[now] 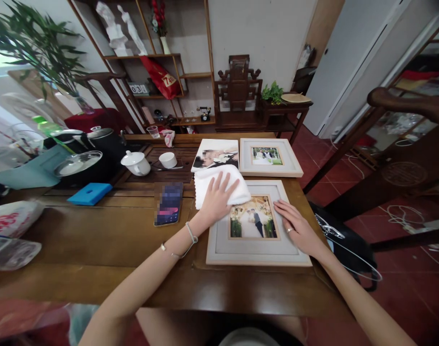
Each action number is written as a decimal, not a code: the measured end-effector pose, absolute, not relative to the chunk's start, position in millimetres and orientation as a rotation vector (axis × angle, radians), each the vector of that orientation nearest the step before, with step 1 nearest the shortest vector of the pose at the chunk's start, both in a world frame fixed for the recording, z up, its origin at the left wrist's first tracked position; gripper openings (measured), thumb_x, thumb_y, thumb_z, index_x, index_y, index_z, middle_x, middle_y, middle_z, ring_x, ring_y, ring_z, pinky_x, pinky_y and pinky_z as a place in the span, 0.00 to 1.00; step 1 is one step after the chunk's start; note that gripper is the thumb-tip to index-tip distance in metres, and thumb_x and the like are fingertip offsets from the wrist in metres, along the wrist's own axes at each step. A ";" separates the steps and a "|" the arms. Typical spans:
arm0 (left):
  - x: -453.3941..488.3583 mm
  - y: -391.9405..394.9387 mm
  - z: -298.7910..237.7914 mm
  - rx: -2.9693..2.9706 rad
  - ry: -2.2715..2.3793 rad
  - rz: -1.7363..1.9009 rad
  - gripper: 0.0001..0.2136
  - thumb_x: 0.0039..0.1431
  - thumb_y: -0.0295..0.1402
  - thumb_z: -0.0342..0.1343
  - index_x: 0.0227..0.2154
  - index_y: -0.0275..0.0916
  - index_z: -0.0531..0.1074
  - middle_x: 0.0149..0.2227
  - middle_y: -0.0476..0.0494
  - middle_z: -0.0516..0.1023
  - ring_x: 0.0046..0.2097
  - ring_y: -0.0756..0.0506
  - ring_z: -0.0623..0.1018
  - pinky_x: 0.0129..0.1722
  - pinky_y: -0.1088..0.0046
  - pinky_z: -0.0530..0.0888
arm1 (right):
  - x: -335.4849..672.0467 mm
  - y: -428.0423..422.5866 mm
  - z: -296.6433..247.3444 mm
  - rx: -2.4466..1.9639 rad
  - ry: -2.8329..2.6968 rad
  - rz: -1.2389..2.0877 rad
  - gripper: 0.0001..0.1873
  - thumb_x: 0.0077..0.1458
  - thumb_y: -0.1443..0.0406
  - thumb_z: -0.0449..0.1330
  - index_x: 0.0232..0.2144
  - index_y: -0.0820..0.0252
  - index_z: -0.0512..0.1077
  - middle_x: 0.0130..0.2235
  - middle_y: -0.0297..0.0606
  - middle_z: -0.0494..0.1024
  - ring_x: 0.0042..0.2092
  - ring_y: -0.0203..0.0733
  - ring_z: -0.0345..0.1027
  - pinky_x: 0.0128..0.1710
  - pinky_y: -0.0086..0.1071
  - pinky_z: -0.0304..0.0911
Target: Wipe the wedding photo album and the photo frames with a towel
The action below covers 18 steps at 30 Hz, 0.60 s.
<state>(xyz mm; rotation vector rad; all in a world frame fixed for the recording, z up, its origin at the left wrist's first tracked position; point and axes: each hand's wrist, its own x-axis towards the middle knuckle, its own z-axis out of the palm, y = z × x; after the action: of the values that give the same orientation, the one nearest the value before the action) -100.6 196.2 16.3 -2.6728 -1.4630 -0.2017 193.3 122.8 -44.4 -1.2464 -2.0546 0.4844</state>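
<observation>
A picture frame (219, 252) with a pale mat and light wooden edge lies flat on the table, showing a wedding photo of a couple. My left hand (217, 198) rests flat with fingers spread on a folded white cloth (203, 185), which covers the frame's upper left corner. On the frame's right side lies my right hand (299, 229), its fingers stretched out flat across the edge. Just beyond are a second framed photo (293, 166) and a white-bordered photo panel (214, 145), whose lower edge the cloth touches.
A phone (169, 204) lies left of the frame. Further left are a blue box (90, 193), a lidded white teacup (136, 166), a small white bowl (168, 160) and a glass-lidded pan (79, 166). A wooden chair (385, 168) stands right of the table.
</observation>
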 end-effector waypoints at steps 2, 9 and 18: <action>-100.4 197.3 14.3 -2.683 -1.449 -0.123 0.39 0.52 0.26 0.56 0.68 0.37 0.51 0.71 0.32 0.45 0.71 0.28 0.41 0.66 0.45 0.47 | 192.8 123.2 -43.4 -1.260 -2.054 0.486 0.26 0.64 0.69 0.46 0.61 0.49 0.65 0.63 0.40 0.67 0.67 0.48 0.54 0.67 0.58 0.50; -106.6 116.5 16.9 -2.843 -1.372 0.025 0.40 0.51 0.31 0.59 0.68 0.40 0.51 0.71 0.32 0.47 0.71 0.27 0.41 0.66 0.43 0.47 | 190.1 123.5 -42.1 -1.267 -2.026 0.510 0.25 0.64 0.68 0.47 0.60 0.48 0.66 0.63 0.39 0.68 0.67 0.48 0.55 0.67 0.57 0.51; -118.3 61.9 21.6 -3.010 -1.256 0.015 0.44 0.51 0.29 0.59 0.69 0.44 0.45 0.72 0.41 0.46 0.71 0.34 0.42 0.66 0.50 0.51 | 189.7 121.1 -41.5 -1.295 -2.007 0.521 0.24 0.64 0.67 0.47 0.60 0.49 0.66 0.63 0.40 0.68 0.67 0.48 0.55 0.67 0.58 0.51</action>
<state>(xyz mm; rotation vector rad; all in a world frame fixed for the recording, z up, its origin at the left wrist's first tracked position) -118.3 61.9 21.6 -3.0098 -1.2564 0.0154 189.7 121.1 -41.5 -1.2951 -2.0071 0.5206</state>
